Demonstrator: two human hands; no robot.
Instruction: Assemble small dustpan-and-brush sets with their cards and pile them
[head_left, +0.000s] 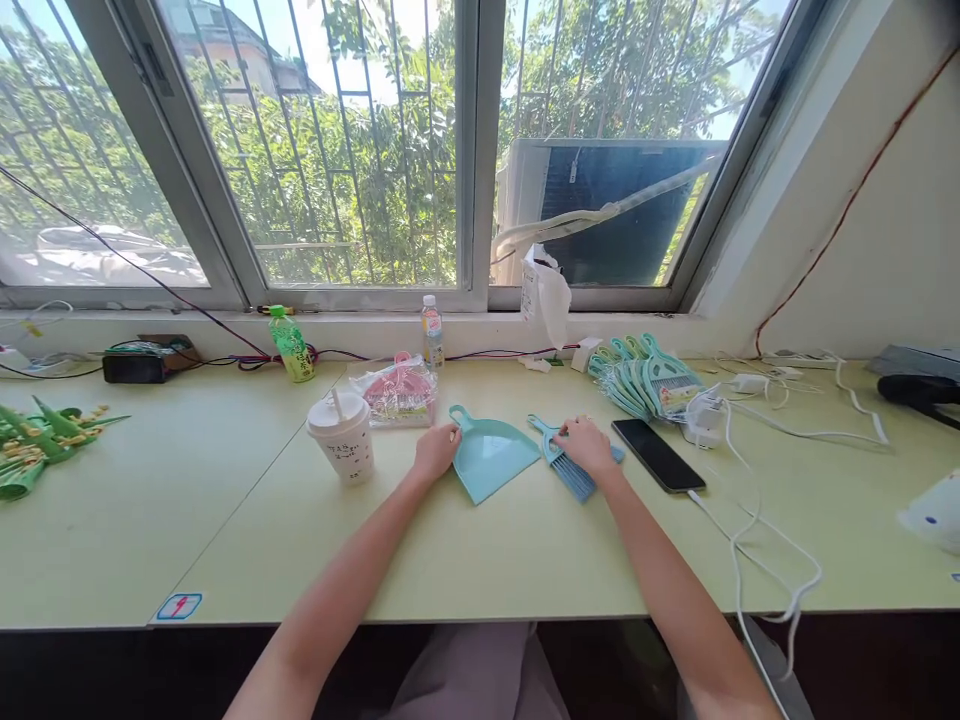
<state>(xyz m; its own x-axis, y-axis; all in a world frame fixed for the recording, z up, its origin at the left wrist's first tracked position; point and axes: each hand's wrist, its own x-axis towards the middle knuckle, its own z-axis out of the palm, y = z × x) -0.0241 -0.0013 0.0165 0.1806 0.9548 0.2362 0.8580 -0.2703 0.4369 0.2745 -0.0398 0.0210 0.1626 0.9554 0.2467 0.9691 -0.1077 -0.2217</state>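
A light-blue dustpan (495, 455) lies on the table in front of me, its looped handle pointing away. My left hand (437, 452) is closed at its left edge, near the base of the handle. To the right of the dustpan rests a small blue hand brush (574, 478) with darker blue bristles, tilted so that its handle points away and to the left. Across the brush head, my right hand (587, 446) grips it from above, hiding part of it. A narrow gap separates brush and dustpan.
Left of the dustpan stand a lidded paper cup (341, 440) and a pink wrapped dustpan set (401, 393). On the right are a black phone (658, 456), a charger (705, 418) with white cables and stacked green dustpan sets (645, 378). Bottles (292, 345) stand near the window.
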